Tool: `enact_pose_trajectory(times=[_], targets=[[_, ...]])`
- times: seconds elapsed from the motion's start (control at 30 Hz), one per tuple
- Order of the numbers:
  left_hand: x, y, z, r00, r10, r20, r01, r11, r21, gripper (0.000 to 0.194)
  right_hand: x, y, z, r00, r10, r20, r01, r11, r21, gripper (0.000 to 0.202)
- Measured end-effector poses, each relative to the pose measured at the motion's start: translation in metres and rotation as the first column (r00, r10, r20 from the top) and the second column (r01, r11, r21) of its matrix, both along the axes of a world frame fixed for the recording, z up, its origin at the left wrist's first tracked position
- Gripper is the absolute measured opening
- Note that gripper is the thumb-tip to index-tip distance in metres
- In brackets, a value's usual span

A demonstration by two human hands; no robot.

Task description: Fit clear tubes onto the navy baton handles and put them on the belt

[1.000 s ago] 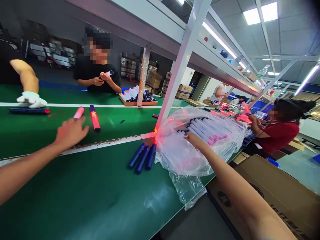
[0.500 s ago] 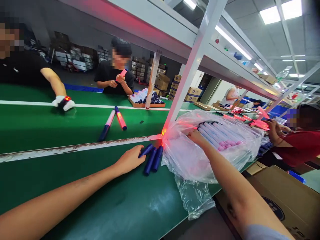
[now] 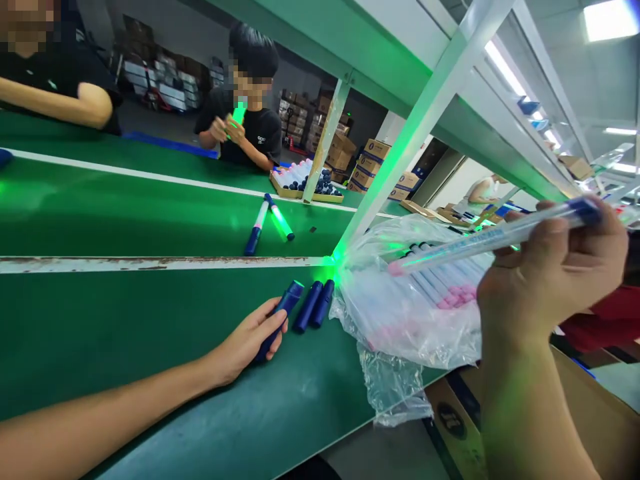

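My left hand (image 3: 263, 333) is wrapped round a dark blue handle (image 3: 289, 300), whose top end glows green. Two more blue handles (image 3: 307, 308) lie side by side on the green table (image 3: 200, 300), just right of that hand. Raised at the right, my right hand (image 3: 555, 267) grips a clear tube (image 3: 465, 245) near its dark blue end; the pink tip points left. Below the tube, a clear plastic bag (image 3: 370, 307) holds several similar tubes with pink tips (image 3: 457, 297).
A white post (image 3: 400, 160) rises beside the bag to an overhead shelf. Two light sticks (image 3: 281, 222) lie beyond the white strip (image 3: 150, 265). People work across the table. Cardboard boxes (image 3: 450, 413) stand below the table's right edge.
My left hand has picked up one handle. My right hand has moved from the bag up and right, now with a tube. The glow turned from red to green, and the view shifted.
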State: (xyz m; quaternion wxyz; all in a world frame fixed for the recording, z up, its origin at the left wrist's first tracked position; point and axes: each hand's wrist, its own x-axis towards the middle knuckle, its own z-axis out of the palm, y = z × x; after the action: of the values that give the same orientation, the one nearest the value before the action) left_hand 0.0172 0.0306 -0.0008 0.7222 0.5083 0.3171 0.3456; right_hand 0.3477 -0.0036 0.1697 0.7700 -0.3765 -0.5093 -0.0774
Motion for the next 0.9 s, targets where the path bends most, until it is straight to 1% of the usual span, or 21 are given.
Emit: enact_pose_trajectory(times=[0.03, 0.07, 0.1, 0.13, 0.17, 0.23, 0.27, 0.3, 0.33, 0.37, 0.4, 0.43, 0.47, 0.5, 0.53, 0.57, 0.6, 0.63, 0.7, 0.8, 0.9], targets=[[0.000, -0.001, -0.002, 1.000, -0.004, 0.010, 0.004, 0.999, 0.033, 0.031, -0.028, -0.002, 0.001, 0.996, 0.080, 0.029, -0.080, 0.996, 0.026, 0.027], [-0.001, -0.001, -0.003, 1.000, 0.002, 0.022, -0.003, 0.998, 0.060, 0.032, -0.055, -0.003, -0.005, 0.984, 0.171, 0.051, -0.170, 0.985, -0.028, 0.029], [-0.002, -0.002, -0.004, 0.999, 0.018, 0.034, -0.021, 0.997, 0.078, 0.033, -0.078, -0.001, -0.019, 0.966, 0.245, 0.086, -0.236, 0.967, -0.100, 0.033], [-0.003, -0.002, -0.005, 0.998, 0.040, 0.044, -0.044, 0.995, 0.087, 0.035, -0.097, 0.002, -0.037, 0.937, 0.338, 0.092, -0.313, 0.925, -0.214, 0.038], [-0.004, -0.003, -0.005, 0.997, 0.063, 0.053, -0.067, 0.994, 0.087, 0.037, -0.111, 0.005, -0.058, 0.904, 0.421, 0.075, -0.376, 0.867, -0.328, 0.043], [-0.006, -0.003, -0.005, 0.994, 0.091, 0.064, -0.096, 0.993, 0.076, 0.036, -0.125, 0.010, -0.103, 0.844, 0.536, -0.001, -0.463, 0.727, -0.507, 0.047], [-0.006, -0.003, -0.005, 0.993, 0.094, 0.068, -0.098, 0.993, 0.066, 0.035, -0.126, 0.012, -0.121, 0.826, 0.563, -0.040, -0.483, 0.669, -0.565, 0.046], [-0.006, -0.003, -0.006, 0.994, 0.087, 0.068, -0.091, 0.994, 0.056, 0.034, -0.126, 0.013, -0.136, 0.813, 0.578, -0.072, -0.494, 0.619, -0.611, 0.044], [-0.006, -0.003, -0.006, 0.995, 0.072, 0.066, -0.075, 0.996, 0.051, 0.034, -0.125, 0.014, -0.145, 0.802, 0.589, -0.097, -0.501, 0.576, -0.646, 0.041], [-0.006, -0.003, -0.007, 0.997, 0.052, 0.062, -0.055, 0.997, 0.052, 0.034, -0.124, 0.016, -0.148, 0.790, 0.600, -0.127, -0.517, 0.540, -0.664, 0.036], [-0.006, -0.004, -0.007, 0.998, 0.030, 0.056, -0.034, 0.998, 0.061, 0.035, -0.124, 0.019, -0.147, 0.778, 0.603, -0.176, -0.551, 0.522, -0.651, 0.031], [-0.006, -0.005, -0.008, 0.999, 0.009, 0.048, -0.012, 0.997, 0.075, 0.036, -0.126, 0.023, -0.141, 0.768, 0.592, -0.244, -0.599, 0.530, -0.600, 0.029], [-0.007, -0.007, -0.008, 0.999, -0.010, 0.039, 0.006, 0.996, 0.094, 0.036, -0.129, 0.029, -0.133, 0.756, 0.569, -0.323, -0.646, 0.570, -0.508, 0.028], [-0.008, -0.008, -0.009, 0.999, -0.028, 0.028, 0.024, 0.993, 0.113, 0.036, -0.132, 0.037, -0.123, 0.740, 0.538, -0.403, -0.671, 0.635, -0.384, 0.028], [-0.009, -0.010, -0.010, 0.999, -0.040, 0.015, 0.038, 0.991, 0.131, 0.035, -0.135, 0.046, -0.112, 0.720, 0.508, -0.473, -0.664, 0.702, -0.256, 0.030], [-0.010, -0.011, -0.010, 0.999, -0.048, -0.003, 0.048, 0.988, 0.146, 0.035, -0.137, 0.055, -0.103, 0.697, 0.485, -0.528, -0.640, 0.753, -0.152, 0.032], [-0.011, -0.011, -0.011, 0.998, -0.052, -0.024, 0.056, 0.985, 0.160, 0.035, -0.139, 0.064, -0.095, 0.674, 0.473, -0.567, -0.619, 0.781, -0.084, 0.034], [-0.011, -0.011, -0.012, 0.997, -0.054, -0.046, 0.061, 0.983, 0.173, 0.035, -0.140, 0.071, -0.089, 0.651, 0.473, -0.594, -0.615, 0.787, -0.047, 0.035], [-0.011, -0.010, -0.013, 0.995, -0.053, -0.079, 0.068, 0.980, 0.189, 0.035, -0.142, 0.080, -0.084, 0.607, 0.494, -0.623, -0.640, 0.768, -0.015, 0.037], [-0.009, -0.008, -0.014, 0.994, -0.059, -0.089, 0.076, 0.978, 0.192, 0.034, -0.146, 0.083, -0.091, 0.578, 0.525, -0.625, -0.682, 0.731, -0.015, 0.037], [-0.007, -0.007, -0.014, 0.995, -0.063, -0.080, 0.076, 0.981, 0.180, 0.034, -0.150, 0.079, -0.098, 0.568, 0.517, -0.641, -0.687, 0.727, -0.023, 0.038]])
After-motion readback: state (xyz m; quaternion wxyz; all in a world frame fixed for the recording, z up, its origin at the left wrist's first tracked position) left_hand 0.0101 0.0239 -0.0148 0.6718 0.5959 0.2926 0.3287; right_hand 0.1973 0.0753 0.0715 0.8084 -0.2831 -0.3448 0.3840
